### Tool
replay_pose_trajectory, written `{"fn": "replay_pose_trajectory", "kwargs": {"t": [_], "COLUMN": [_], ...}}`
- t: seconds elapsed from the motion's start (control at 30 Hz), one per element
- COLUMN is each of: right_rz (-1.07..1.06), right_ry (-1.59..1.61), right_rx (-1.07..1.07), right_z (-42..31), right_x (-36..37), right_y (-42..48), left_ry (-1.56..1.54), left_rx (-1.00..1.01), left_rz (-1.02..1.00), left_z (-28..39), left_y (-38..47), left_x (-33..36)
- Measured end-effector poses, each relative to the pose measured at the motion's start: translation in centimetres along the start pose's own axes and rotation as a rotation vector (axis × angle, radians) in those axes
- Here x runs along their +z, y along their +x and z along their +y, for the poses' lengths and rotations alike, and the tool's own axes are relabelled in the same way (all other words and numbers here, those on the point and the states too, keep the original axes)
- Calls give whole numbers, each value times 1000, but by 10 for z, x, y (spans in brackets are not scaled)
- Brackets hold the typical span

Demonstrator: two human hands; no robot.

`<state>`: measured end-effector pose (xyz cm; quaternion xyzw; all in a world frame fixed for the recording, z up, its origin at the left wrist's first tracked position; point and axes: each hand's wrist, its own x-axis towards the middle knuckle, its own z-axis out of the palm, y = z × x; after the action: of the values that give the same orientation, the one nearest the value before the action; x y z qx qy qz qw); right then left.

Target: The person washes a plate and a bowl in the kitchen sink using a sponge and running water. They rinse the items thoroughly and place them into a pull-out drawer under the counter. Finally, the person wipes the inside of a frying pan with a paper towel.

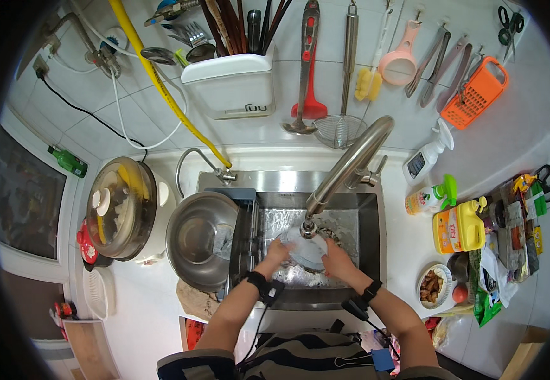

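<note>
Over the stainless steel sink [365, 237], my left hand [276, 255] and my right hand [339, 261] grip opposite sides of a white bowl or dish [307, 256]. The dish sits directly under the spout of the metal faucet [346, 166], whose tip hides part of it. Wet shine and foam-like spots cover the sink floor below. Something dark and round, partly hidden, lies in the basin behind the dish. Both wrists wear black straps with cables attached.
Left of the basin, a steel bowl [194, 242] rests against a grey drying rack [244, 228]. An electric cooker with a domed lid [123, 209] stands beyond it. Spray bottles [429, 195], a yellow detergent jug [460, 225] and a bowl of food [434, 285] line the right counter.
</note>
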<state>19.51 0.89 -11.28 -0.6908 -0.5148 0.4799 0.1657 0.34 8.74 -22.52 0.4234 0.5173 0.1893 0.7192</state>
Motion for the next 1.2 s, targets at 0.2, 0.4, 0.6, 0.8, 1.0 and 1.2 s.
{"fn": "replay_pose_trajectory", "kwargs": {"t": [0.2,0.4,0.6,0.8,1.0,1.2], "right_rz": [210,196,57,2,-303,-74], "right_ry": [-607,227,305,3,1248,1151], "right_rx": [-183,-36,-195,-48,350,223], "right_z": [-9,-36,-9,22,23,7], "right_x": [13,29,45,14,39,59], "right_y": [17,50,79,85,26,8], "left_ry": [1108,1248,1184,791,-130,-768], "left_rx": [554,444,378,420,-67,-197], "left_rz": [25,167,203,290,307,68], "left_z": [84,80,73,49,17,-51], "left_y": [-37,-47,-58,-52,-36,-21], "left_x": [23,16,1,-18,5,46]}}
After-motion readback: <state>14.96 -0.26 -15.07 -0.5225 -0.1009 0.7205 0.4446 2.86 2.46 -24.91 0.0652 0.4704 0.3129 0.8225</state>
